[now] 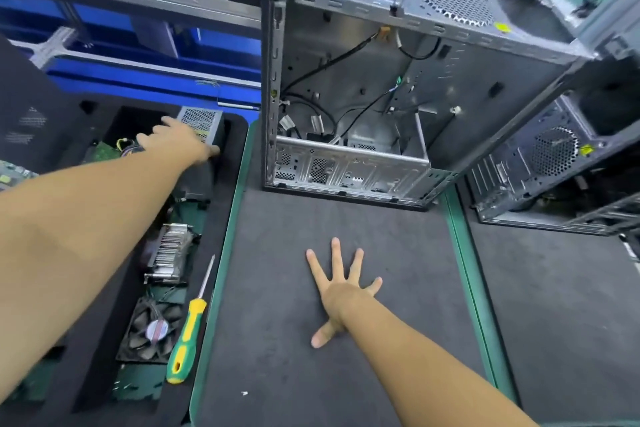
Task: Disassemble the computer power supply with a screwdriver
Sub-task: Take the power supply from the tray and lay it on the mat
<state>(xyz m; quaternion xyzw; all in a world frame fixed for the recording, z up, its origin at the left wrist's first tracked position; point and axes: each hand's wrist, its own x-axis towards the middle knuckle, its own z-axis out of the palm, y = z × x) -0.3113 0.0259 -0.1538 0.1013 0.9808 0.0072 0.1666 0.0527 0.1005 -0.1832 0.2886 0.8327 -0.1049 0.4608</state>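
Head view: the left hand reaches over the power supply, which sits at the far corner of the foam tray; its fingers are loosely extended and grip nothing. The right hand lies flat on the mat with fingers spread, apparently bracing the reach. The screwdriver lies untouched.

Left hand over power supply, right hand flat.

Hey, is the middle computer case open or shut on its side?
Open. The case has no side panel facing the camera; its wires and bare inner wall show.
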